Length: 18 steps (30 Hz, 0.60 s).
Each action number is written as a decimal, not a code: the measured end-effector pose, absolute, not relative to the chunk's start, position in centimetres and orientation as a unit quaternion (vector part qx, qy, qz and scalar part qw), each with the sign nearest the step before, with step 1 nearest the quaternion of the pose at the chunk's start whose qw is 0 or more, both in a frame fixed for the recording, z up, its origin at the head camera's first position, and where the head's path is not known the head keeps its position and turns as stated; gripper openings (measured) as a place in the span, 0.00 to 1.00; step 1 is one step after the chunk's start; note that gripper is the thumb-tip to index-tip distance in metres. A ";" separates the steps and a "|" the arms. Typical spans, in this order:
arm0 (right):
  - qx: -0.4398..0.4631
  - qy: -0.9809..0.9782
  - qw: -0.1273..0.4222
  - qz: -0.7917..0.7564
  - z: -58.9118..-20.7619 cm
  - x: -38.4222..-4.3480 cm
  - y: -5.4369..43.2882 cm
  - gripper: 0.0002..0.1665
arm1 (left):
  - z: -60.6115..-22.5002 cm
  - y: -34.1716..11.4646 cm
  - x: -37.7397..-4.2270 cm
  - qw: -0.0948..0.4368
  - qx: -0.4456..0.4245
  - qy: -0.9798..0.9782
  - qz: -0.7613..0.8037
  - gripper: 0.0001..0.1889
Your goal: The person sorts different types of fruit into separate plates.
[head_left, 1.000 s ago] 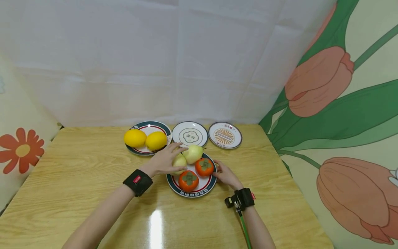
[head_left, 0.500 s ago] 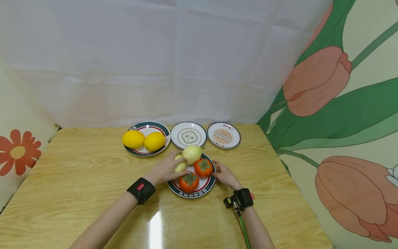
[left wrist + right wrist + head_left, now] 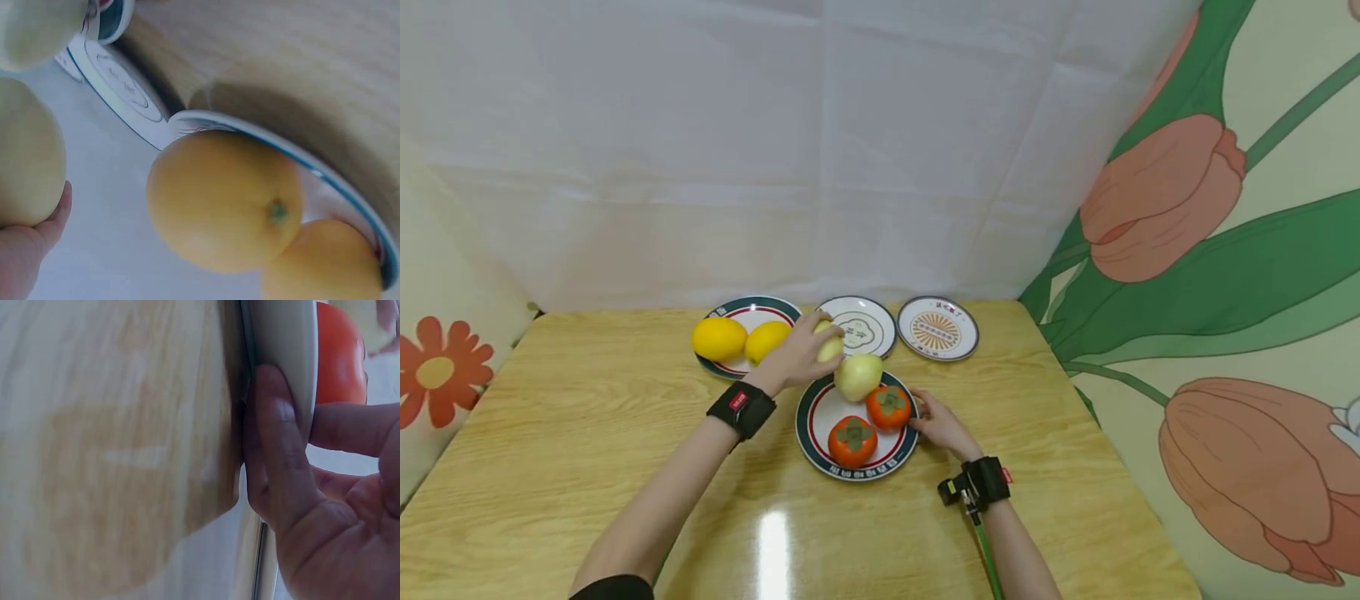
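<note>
My left hand [image 3: 797,354] grips a pale yellow-green pear [image 3: 830,343] above the table, between the front plate and the back plates. The left wrist view shows this pear [image 3: 28,153] at its left edge with fingertips curled under it. My right hand [image 3: 945,423] pinches the right rim of the dark-banded front plate [image 3: 808,433]; in the right wrist view, fingers lie on both sides of the plate's rim [image 3: 284,337]. On that plate are a second pear [image 3: 859,377] and two orange persimmons, one near the front [image 3: 852,442] and one at the right [image 3: 889,407].
Two yellow fruits, one at the left [image 3: 718,338] and one partly behind my left hand [image 3: 766,340], lie on a dark-rimmed plate [image 3: 760,303] at the back left. Beside it stand a white plate [image 3: 880,321] and a sunburst-patterned plate [image 3: 937,328]. A white cloth [image 3: 775,167] hangs behind the table.
My left hand has taken hold of the left pear, lifted it off the front plate and moved it back toward the rear plates. The right hand stays at the rim.
</note>
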State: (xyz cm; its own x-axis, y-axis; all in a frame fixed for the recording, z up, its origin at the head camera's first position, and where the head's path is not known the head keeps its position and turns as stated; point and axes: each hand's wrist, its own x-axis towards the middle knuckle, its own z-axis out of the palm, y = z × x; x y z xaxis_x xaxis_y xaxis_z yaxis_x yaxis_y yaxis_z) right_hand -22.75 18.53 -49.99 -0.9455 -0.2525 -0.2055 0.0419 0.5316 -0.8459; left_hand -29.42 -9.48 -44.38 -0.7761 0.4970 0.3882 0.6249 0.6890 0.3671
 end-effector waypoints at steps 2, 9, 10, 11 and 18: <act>-0.064 0.861 0.152 -0.481 -50.0 -22.7 18.5 0.35 | -44.1 -9.0 -30.8 0.127 -0.293 -0.912 -0.257 0.18; -0.061 0.853 0.159 -0.493 -50.0 -22.4 18.3 0.34 | -45.5 -7.5 -33.6 0.101 -0.243 -0.920 -0.291 0.19; -0.061 0.852 0.161 -0.495 -50.0 -22.4 18.3 0.34 | -45.8 -7.4 -33.8 0.094 -0.230 -0.922 -0.297 0.20; -0.063 0.851 0.162 -0.495 -50.1 -22.4 18.3 0.34 | -46.2 -7.3 -34.0 0.087 -0.218 -0.924 -0.301 0.20; -0.058 0.852 0.164 -0.494 -50.4 -22.7 18.4 0.35 | -47.9 -6.8 -35.2 0.056 -0.173 -0.937 -0.298 0.21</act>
State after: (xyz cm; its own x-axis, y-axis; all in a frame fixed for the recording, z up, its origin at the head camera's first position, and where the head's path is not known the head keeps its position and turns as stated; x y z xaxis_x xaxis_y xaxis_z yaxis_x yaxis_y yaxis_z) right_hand -22.72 18.41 -50.42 -0.9398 -0.2603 -0.2214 0.0629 0.5052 -0.8607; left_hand -35.19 -6.80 -47.86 -0.9342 0.2901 0.2075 0.3567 0.7634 0.5385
